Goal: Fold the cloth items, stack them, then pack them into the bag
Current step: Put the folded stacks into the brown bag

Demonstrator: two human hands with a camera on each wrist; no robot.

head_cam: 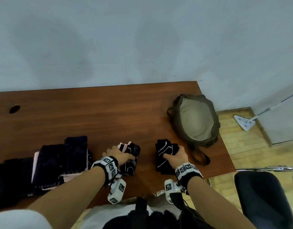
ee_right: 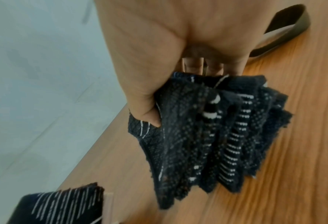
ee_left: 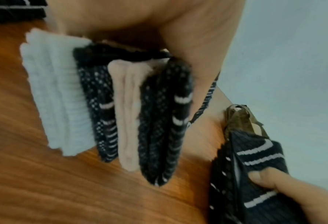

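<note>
Black knit stacks are being gripped: left hand (head_cam: 121,155) fingers clamping the pink-edged stack (head_cam: 130,160), right hand (head_cam: 176,156) clamping the black stack (head_cam: 165,157). Packing step appears underway. Next move, prob.: carrying both w/o splaying into open bag (head_cam: 194,119), near right.

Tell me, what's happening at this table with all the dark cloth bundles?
A person is packing folded cloth items. The left hand grips one folded bundle of dark and pale pieces, and the right hand grips another dark bundle; both bundles are low over the wooden table. An olive bag lies open just beyond the right hand, with nothing visible inside it yet. More dark cloth is piled at the left of the table.
</note>
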